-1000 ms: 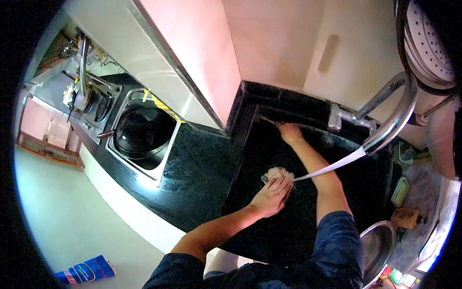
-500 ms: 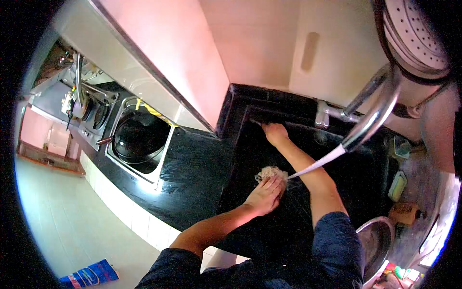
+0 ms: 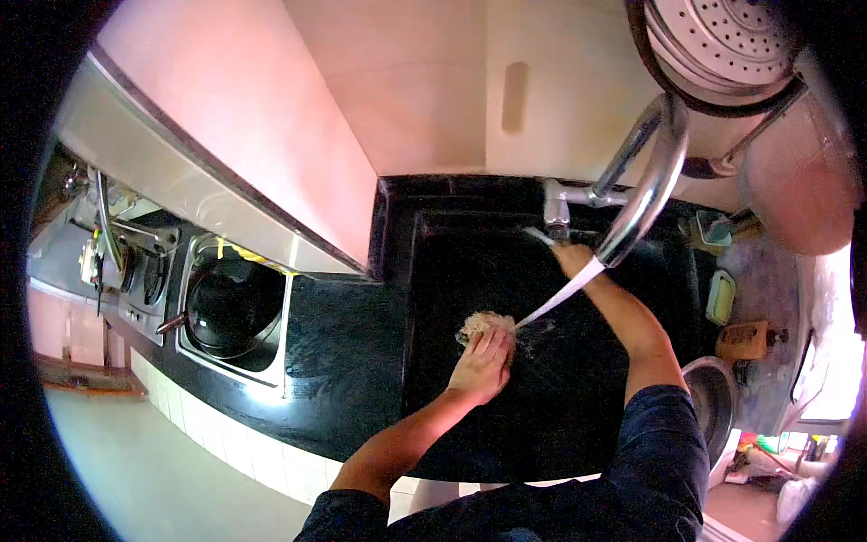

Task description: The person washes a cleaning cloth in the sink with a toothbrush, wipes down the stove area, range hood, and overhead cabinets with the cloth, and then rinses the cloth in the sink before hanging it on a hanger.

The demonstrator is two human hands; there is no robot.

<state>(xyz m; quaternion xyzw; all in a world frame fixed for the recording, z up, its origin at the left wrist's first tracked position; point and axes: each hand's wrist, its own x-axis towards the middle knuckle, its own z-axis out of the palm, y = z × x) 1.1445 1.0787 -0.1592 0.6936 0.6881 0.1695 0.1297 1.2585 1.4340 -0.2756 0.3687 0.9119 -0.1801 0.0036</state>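
Note:
Water runs from the curved metal faucet in a slanting stream into the black sink. Near the sink's middle-left, my left hand is closed over a pale, crumpled scrubber, pressed to the basin where the stream lands. My right hand is at the back of the sink, just below the tap's base, partly behind the stream. A thin pale streak shows beside its fingertips; I cannot make out what it is, and the fingers are too unclear to read.
On the left, a black wok sits on the stove beyond the black counter. A perforated steamer pan hangs at upper right. Along the right ledge are a soap dish, a brown block and a round metal basin.
My right hand has moved rightward from the sink's back left corner to beneath the tap. My left hand stays on the scrubber. The view has shifted, and the blue packet on the floor has left it.

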